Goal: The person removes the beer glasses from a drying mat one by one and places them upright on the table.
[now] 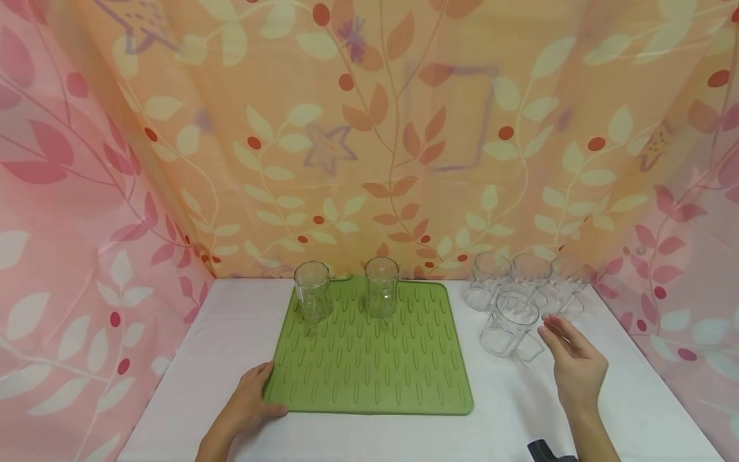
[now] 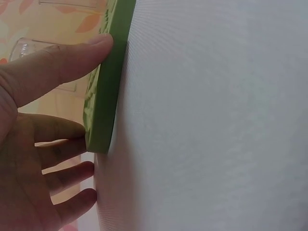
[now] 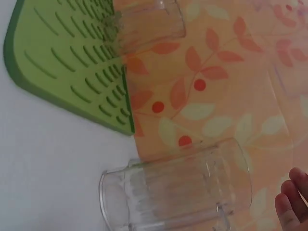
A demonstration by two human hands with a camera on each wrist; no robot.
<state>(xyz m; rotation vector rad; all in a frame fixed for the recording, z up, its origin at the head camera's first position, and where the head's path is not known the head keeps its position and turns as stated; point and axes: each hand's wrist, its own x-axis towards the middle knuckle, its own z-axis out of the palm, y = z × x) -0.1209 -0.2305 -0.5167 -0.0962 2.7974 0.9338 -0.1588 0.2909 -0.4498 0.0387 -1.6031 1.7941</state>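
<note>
My left hand [image 1: 245, 401] holds the front-left corner of a green ridged drying mat [image 1: 369, 391]. In the left wrist view the thumb [image 2: 62, 65] lies on the mat's front edge and the fingers meet its left side. Two clear glass mugs, one at the left [image 1: 313, 292] and one near the middle [image 1: 382, 289], stand on the back of the mat. My right hand [image 1: 577, 366] hovers just right of the nearest of several glass mugs on the table [image 1: 505, 327]. The right wrist view shows its fingertips [image 3: 285, 209] apart from that glass mug [image 3: 183, 185].
Behind the nearest mug, more glass mugs [image 1: 491, 273] stand in a row by the back cloth [image 1: 369, 128]. Pink patterned cloths [image 1: 75, 224] hang at both sides. A dark object [image 1: 545, 451] shows at the bottom edge. White cloth [image 1: 190, 346] covers the table.
</note>
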